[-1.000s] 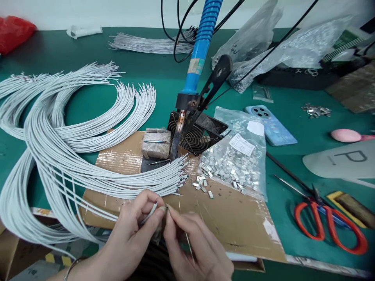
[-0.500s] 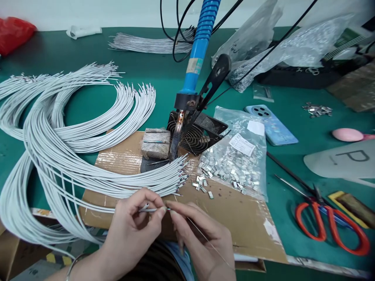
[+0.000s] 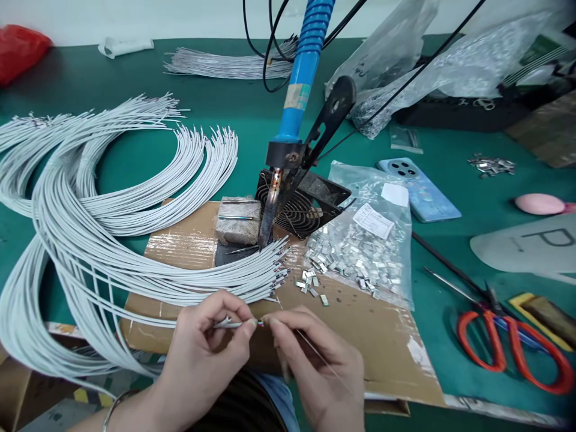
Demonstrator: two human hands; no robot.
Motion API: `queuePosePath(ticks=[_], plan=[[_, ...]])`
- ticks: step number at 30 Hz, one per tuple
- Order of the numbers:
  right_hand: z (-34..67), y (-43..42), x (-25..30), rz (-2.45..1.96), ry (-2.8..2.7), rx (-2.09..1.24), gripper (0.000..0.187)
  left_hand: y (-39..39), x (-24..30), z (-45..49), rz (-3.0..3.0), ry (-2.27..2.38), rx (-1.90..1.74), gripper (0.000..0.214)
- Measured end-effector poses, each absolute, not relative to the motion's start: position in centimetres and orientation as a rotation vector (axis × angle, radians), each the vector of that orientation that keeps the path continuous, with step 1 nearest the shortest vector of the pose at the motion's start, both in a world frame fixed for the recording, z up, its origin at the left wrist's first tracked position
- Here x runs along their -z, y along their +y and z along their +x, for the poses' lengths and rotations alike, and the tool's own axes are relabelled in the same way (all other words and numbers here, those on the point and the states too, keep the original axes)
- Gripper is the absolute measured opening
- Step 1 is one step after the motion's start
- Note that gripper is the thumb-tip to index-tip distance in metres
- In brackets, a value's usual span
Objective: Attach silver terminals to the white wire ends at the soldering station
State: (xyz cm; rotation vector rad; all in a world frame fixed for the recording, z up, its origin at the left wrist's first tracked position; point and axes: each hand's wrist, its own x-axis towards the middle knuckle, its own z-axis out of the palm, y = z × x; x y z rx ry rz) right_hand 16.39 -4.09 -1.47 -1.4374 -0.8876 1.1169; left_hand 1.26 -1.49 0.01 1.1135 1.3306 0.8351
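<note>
Left hand (image 3: 204, 342) is closed in a pinch on a white wire (image 3: 231, 324), thumb and forefinger holding it just behind its bared, stripped end. Right hand (image 3: 315, 354) is also closed, its fingertips pinched at that end and touching the left thumb, with a thin wire (image 3: 320, 357) running out from the grip and down across the back of the hand. A bangle (image 3: 114, 409) circles the left wrist.

Just beyond the hands, on a cardboard sheet (image 3: 373, 354), lies the cut ends of a white wire bundle (image 3: 135, 270), which sweeps left in long arcs across a green mat (image 3: 135, 162). Loose metal clips (image 3: 310, 285) sit beside a clear bag of clips (image 3: 360, 255). Farther up stand a block (image 3: 237, 221) with needles on it and a blue soldering iron (image 3: 294, 90), its tip resting against a black fan guard (image 3: 299, 210).

To the right lie red-handled scissors (image 3: 513, 345) and a phone (image 3: 418, 189). Another wire bundle (image 3: 229, 66) and plastic bags (image 3: 382, 66) lie at the far edge.
</note>
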Motion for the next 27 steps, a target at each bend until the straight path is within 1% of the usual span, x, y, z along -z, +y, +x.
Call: queuePosePath(ticks=[3, 8, 13, 16, 21, 23, 25, 26, 27], plan=[[16.3, -3.8, 1.6, -1.395, -0.699, -1.254, 0.015, -1.6, 0.3, 1.2, 1.100, 1.356, -0.870, 0.015], [15.7, -3.7, 1.1, -1.342, -0.601, -1.421, 0.012, -1.5, 0.3, 1.3, 1.173, 1.373, -0.882, 0.016], [15.2, -3.8, 0.4, -1.343, -0.545, -1.427, 0.013, -1.9, 0.4, 1.2, 1.356, 1.380, -0.858, 0.014], [14.7, -4.0, 0.7, -1.349, -0.490, -1.420, 0.018, -2.3, 0.7, 1.2, 1.450, 1.381, -0.874, 0.012], [13.2, -4.7, 2.2, -1.344, -0.534, -1.286, 0.025, -2.9, 1.0, 1.7, 1.354, 1.416, -0.945, 0.010], [12.8, -5.0, 2.7, -1.336, -0.576, -1.220, 0.019, -2.8, 0.9, 1.9, 1.219, 1.389, -0.960, 0.014], [12.9, -5.0, 2.9, -1.326, -0.713, -1.065, 0.012, -2.5, 0.7, 1.9, 1.064, 1.313, -0.932, 0.021], [13.1, -5.0, 3.0, -1.314, -0.817, -0.961, 0.017, -2.3, 0.6, 1.8, 0.993, 1.274, -0.904, 0.025], [13.4, -4.9, 3.0, -1.290, -0.934, -0.859, 0.026, -2.1, 0.5, 1.7, 0.934, 1.246, -0.879, 0.028]])
